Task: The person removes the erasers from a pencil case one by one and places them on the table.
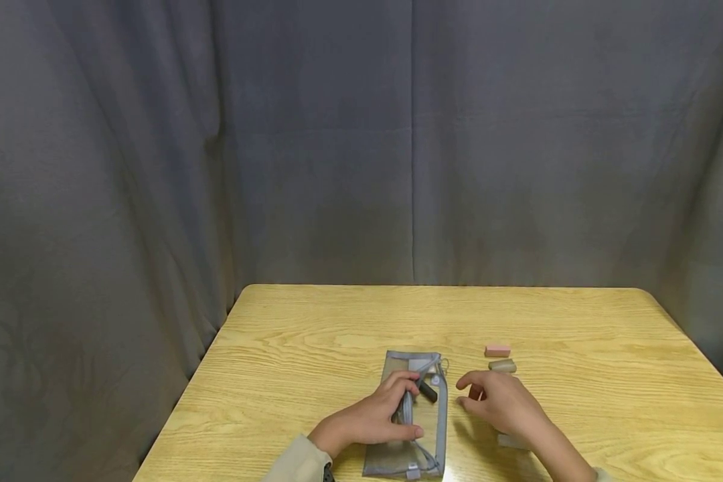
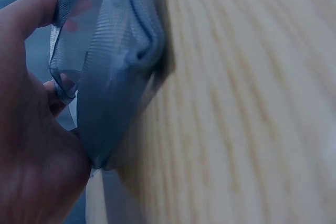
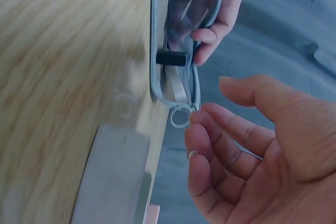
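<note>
A grey mesh zipper pouch lies on the table with its zipped side gaping. My left hand holds the upper edge of the opening between thumb and fingers; the left wrist view has the mesh lifted off the tabletop. Inside the mouth sits a short black bar-shaped piece, with a whitish item beside it. A metal ring hangs at the zipper end. Just right of the pouch, my right hand hovers with loosely bent fingers and thumb apart, holding nothing.
Beyond the right hand are a small pink block and a grey-beige block. A pale grey block lies partly hidden under the right forearm. The wooden table ends at a dark curtain.
</note>
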Tool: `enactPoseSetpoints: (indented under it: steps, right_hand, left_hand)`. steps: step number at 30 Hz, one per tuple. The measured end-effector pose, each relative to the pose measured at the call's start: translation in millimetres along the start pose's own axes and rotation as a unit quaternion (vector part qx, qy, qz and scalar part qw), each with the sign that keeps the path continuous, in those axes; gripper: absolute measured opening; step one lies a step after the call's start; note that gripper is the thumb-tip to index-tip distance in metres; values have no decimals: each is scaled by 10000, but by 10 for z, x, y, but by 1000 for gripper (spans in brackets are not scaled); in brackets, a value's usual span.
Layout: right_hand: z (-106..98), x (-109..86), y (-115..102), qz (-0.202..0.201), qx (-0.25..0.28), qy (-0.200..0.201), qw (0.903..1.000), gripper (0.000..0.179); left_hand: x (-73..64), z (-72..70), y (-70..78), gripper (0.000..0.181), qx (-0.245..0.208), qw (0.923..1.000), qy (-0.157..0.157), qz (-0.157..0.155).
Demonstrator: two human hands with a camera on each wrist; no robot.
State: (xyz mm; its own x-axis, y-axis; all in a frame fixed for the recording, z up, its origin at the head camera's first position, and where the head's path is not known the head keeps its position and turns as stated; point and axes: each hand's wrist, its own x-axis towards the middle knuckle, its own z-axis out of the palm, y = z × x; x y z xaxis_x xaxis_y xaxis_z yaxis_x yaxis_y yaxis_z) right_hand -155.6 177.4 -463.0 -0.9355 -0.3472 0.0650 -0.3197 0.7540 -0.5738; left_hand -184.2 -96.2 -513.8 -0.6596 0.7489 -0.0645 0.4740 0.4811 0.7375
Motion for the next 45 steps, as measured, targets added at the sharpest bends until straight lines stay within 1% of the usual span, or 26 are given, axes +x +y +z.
enactPoseSetpoints:
  steps: [3, 5, 17, 24, 28, 32, 45]
  right_hand:
    - [39, 48, -57, 203, 53, -4, 9998, 18]
    - [63, 82, -84, 268, 63, 8, 9996, 17]
    - [176, 186, -148, 192, 55, -3, 9998, 14]
    - [227, 232, -203, 329, -190, 76, 9992, 16]
    - [262, 259, -240, 489, -217, 102, 9985, 17]
    - [303, 277, -267, 668, -233, 50, 9975, 19]
    - [386, 331, -268, 812, -562, -197, 9949, 22]
  left_hand:
    - [1, -1, 10, 53, 51, 10000, 15, 3]
    - [2, -5, 18, 54, 100, 9999, 39, 13]
    - [-11, -7, 37, 54, 95, 10000, 25, -10]
    - [-4, -7, 34, 52, 79, 10000, 21, -37]
    - [1, -5, 26, 52, 71, 10000, 24, -14]
    - [-4, -2, 23, 52, 19, 10000, 12, -24]
    - [-5, -5, 34, 54, 55, 10000, 50, 20]
